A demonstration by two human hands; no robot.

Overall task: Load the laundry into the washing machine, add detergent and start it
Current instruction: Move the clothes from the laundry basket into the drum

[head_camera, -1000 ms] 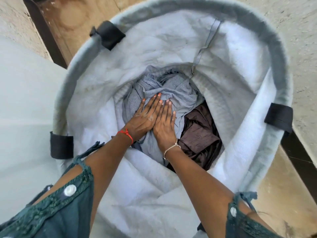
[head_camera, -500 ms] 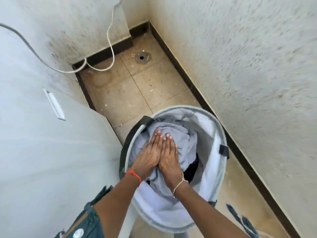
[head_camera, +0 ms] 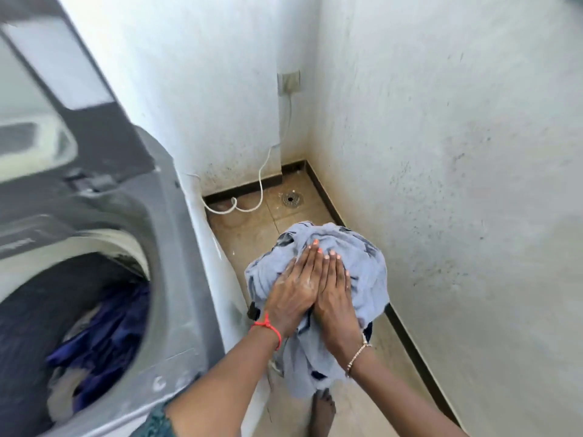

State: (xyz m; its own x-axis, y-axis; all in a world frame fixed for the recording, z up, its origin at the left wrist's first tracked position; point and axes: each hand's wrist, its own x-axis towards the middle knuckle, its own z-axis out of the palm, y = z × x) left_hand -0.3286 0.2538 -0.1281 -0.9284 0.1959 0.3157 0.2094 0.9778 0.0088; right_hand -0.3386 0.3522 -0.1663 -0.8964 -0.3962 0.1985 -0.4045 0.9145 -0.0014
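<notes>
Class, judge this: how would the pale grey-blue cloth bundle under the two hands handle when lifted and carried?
Probably floppy: the pale grey-blue cloth bundle sags in folds, with a tail hanging below the left hand and right hand. Likely light for its bulk, since flat fingers seem enough to carry it. Loose ends may well slip free.

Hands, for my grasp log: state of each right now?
Left hand: open, fingers straight, pressed flat on the crumpled grey-blue cloth bundle.
Right hand: open, flat on the same bundle.

One washing machine (head_camera: 176, 247), one grey laundry bundle (head_camera: 362, 257), two hands (head_camera: 291, 290) (head_camera: 334, 298), one floor drain (head_camera: 291, 199) and one white cable (head_camera: 260, 184).
</notes>
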